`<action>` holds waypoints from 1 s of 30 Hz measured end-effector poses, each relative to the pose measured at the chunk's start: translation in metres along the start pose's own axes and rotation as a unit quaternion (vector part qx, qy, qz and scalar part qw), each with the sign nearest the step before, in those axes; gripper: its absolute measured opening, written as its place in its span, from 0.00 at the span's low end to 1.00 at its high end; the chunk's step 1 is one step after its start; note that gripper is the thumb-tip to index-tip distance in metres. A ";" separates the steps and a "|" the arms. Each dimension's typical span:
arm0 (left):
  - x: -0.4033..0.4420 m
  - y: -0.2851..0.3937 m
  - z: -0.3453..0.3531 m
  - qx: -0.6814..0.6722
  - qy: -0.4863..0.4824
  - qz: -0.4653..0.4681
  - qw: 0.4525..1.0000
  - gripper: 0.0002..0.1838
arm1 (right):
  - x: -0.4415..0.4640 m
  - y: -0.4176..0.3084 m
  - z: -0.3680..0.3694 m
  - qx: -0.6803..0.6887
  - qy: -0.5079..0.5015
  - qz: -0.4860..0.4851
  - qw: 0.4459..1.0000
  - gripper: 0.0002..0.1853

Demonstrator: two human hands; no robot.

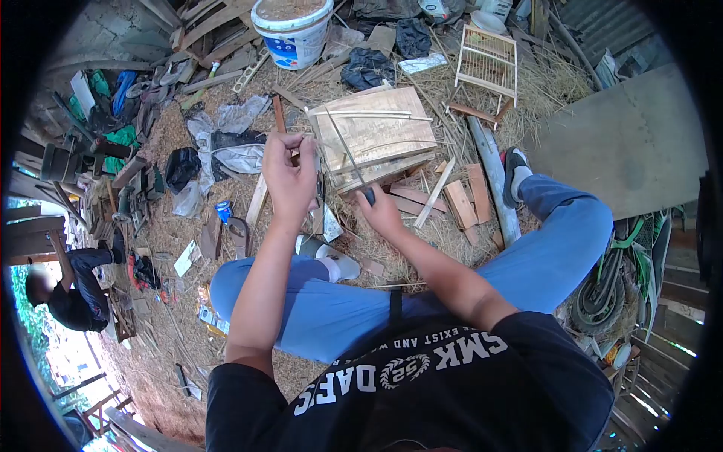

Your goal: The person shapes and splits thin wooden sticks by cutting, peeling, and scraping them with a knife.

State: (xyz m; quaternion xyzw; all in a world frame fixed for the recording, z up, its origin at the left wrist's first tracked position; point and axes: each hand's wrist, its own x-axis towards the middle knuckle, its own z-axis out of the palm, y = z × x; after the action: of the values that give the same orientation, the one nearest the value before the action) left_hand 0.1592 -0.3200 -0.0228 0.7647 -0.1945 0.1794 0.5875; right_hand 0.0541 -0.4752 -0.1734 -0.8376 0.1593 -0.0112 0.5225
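Observation:
My right hand is closed around the dark handle of a knife, whose long thin blade points up and left over a pale wooden block. Thin light sticks lie across the top of the block. To the left of the block my left hand is raised with its fingers curled together in a pinch; whatever they hold, if anything, is too small to make out. A reddish-brown wood strip shows just behind its fingers.
A white bucket stands at the top, with a slatted wooden frame to its right. Wood offcuts lie right of the block. Another person sits at the far left. A motorbike wheel is at the right.

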 end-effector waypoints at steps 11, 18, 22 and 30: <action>0.003 0.008 -0.002 0.056 -0.019 0.045 0.997 0.03 | 0.004 -0.040 -0.023 0.024 -0.036 -0.004 0.999 0.22; -0.012 0.007 0.002 -0.047 -0.035 -0.053 0.997 0.07 | -0.007 -0.046 -0.019 0.091 -0.075 -0.104 0.988 0.16; -0.009 0.015 -0.001 0.041 -0.038 0.003 0.998 0.07 | -0.004 -0.061 -0.031 0.122 -0.063 -0.030 0.990 0.18; -0.020 0.021 0.001 0.067 -0.014 0.045 0.997 0.08 | 0.005 -0.031 -0.022 0.137 -0.088 -0.006 0.987 0.28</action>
State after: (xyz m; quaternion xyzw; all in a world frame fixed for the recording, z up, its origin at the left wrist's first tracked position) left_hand 0.1312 -0.3245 -0.0159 0.7952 -0.2246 0.2080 0.5234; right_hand 0.0627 -0.4829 -0.1369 -0.7567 0.1045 0.0370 0.6442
